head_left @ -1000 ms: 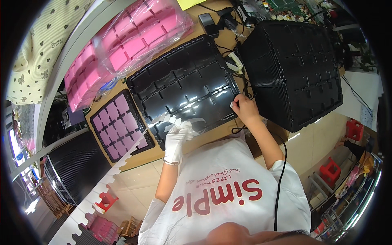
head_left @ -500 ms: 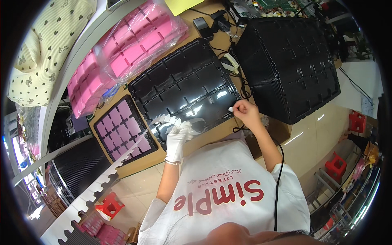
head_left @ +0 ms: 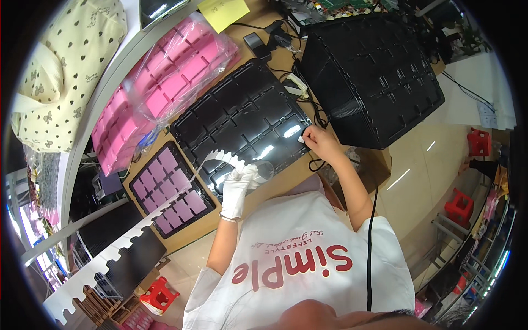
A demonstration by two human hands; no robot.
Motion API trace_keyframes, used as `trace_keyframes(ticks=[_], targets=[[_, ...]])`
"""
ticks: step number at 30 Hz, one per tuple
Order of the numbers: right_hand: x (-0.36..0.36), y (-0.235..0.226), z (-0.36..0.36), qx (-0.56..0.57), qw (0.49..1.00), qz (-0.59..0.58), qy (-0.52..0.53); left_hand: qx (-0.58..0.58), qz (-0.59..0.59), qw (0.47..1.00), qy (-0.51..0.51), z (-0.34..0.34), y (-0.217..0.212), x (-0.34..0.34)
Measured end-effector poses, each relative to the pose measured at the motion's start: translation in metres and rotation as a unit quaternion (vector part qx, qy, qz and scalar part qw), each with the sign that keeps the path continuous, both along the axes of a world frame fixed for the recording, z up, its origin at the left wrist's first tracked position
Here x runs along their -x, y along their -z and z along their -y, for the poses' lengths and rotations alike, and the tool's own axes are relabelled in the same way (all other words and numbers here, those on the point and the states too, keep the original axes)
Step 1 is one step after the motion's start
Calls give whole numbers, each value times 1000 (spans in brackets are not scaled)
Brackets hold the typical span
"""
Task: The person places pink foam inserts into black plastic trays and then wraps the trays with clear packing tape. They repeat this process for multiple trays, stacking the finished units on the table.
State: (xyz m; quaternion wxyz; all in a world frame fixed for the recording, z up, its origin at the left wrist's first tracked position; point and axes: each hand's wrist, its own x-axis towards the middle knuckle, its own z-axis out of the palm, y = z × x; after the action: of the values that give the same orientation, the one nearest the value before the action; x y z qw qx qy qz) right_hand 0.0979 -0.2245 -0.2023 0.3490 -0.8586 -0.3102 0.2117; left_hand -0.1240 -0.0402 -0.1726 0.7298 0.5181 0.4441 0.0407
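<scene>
My left hand (head_left: pixel 237 187), in a white glove, is closed on a long translucent white strip (head_left: pixel 124 242) with a notched edge. The strip runs in from the lower left, and its end curls above the glove. Bare, my right hand (head_left: pixel 323 144) pinches a small white piece (head_left: pixel 301 139) between thumb and fingertips. That piece is at the near right edge of a shiny black plastic tray (head_left: pixel 242 113), which lies in front of me with moulded ridges showing. I cannot tell whether the piece touches the tray.
On the left lies a black tray with pink-purple blocks (head_left: pixel 168 187). Behind it are bagged pink trays (head_left: pixel 176 71). A tall stack of black trays (head_left: pixel 379 82) stands at the right, near black cables (head_left: pixel 319 113) and a black adapter (head_left: pixel 256 45). Red stools (head_left: pixel 159 295) stand on the floor.
The whole view has shifted slightly, so the trays appear a little further left. My right hand stays by the tray's right edge with the white piece; my left hand keeps holding the strip.
</scene>
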Motion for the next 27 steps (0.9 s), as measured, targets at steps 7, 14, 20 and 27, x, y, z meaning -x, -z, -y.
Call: trace_keyframes(ticks=[7, 14, 20, 27], targets=[[-5, 20, -10, 79, 988, 111, -72, 27, -32, 999, -26, 5, 2, 8], [-1, 19, -19, 141, 984, 109, -12, 38, -17, 998, -45, 8, 9, 8], [-1, 22, -20, 132, 987, 93, 3, 39, -18, 997, -59, 7, 2, 8], [-3, 27, -16, 114, 987, 109, 4, 45, 9, 996, -81, 9, 8, 13]])
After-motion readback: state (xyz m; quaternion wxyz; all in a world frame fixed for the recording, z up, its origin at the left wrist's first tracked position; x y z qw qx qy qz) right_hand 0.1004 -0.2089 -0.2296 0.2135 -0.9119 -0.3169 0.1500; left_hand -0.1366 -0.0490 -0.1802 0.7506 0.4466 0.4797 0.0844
